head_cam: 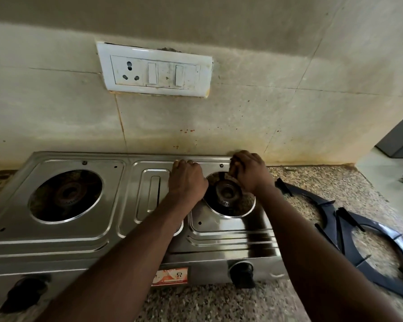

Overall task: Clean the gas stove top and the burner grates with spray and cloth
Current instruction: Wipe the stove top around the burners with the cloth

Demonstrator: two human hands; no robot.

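Your right hand (251, 174) curled fingers at burner (228, 194) 12 o'clock, left hand (187, 180) at 9; hold unclear. Grates (346, 233) looked stiff, heavy: take rims.

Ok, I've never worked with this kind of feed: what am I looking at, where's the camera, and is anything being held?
No machine here: a person works bare-handed, and the single picture comes from a camera on their head, looking down. A steel gas stove sits on a speckled counter. Both burner grates are off, lying on the counter to its right. The left hand rests on the stove top beside the right burner; the right hand curls its fingers at that burner's rear rim. Whether either holds anything is hidden. No spray or cloth shows.
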